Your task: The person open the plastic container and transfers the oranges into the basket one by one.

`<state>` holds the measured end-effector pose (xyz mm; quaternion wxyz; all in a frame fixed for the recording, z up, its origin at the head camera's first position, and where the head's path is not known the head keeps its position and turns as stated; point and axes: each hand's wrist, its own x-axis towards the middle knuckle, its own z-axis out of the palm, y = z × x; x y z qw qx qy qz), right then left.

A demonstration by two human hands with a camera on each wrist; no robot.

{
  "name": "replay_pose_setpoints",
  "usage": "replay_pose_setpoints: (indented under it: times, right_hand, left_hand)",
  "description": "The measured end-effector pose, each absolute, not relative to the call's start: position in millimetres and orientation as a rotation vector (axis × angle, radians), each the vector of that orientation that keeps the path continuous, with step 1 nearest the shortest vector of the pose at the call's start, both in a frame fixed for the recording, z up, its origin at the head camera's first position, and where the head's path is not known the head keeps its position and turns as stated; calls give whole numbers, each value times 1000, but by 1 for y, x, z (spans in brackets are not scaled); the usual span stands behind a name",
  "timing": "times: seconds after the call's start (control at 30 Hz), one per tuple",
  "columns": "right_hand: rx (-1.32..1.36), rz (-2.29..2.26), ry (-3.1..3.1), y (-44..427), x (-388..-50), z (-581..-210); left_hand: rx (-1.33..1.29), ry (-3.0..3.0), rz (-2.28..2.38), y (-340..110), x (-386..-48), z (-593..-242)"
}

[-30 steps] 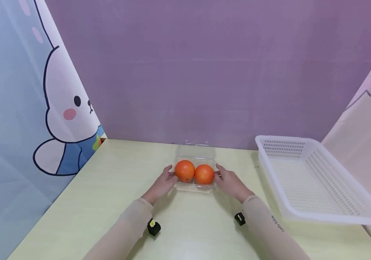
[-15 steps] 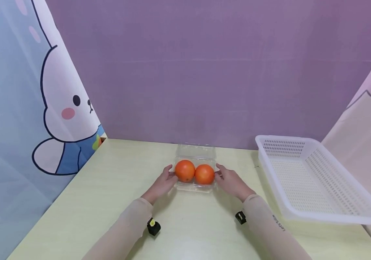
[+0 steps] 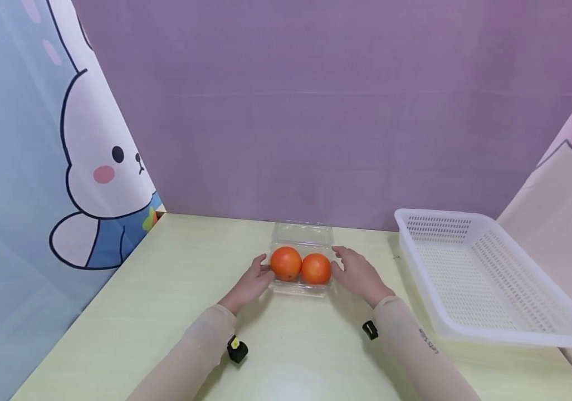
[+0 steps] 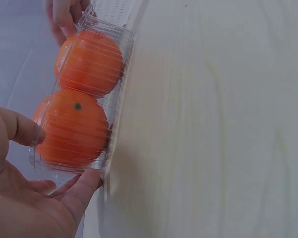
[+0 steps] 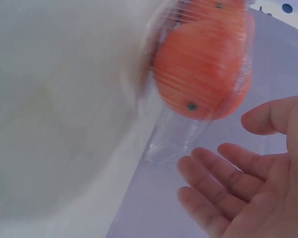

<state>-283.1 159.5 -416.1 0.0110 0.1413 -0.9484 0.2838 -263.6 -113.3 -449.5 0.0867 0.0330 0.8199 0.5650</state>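
Here we are at the clear container, sitting toward the far side of the table, dead ahead at twelve o'clock from the person, lid laid back on its twelve o'clock side. Two oranges fill it: the left orange and, touching it at three o'clock, the right orange.

Taking the container as the dial's centre, in at eight o'clock comes the left hand, and it has a grip! The left wrist view shows its thumb bent over the rim and its other fingers against the container's end, clamped on the plastic.

Over at four o'clock, the right hand is near the other end, and the right wrist view settles it: thumb and fingers spread apart, palm bare, a gap between them and the container.

Both sleeves are pale, a small black device at each wrist. Out at three o'clock, well apart, stands a white basket with slotted walls. Behind it all hangs a purple backdrop, and at ten o'clock, a rabbit-print cloth.
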Motion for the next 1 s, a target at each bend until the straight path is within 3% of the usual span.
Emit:
replay_pose_setpoints:
  times: [0.43,1.0]
  right_hand:
    - [653,861,-2943,138,-284,-401]
    - [633,814,-3065,128,-288,-402]
  left_hand:
    - [99,2455,1673,-114,-263,-450]
    - [106,2467,1670,-114,-264,-451]
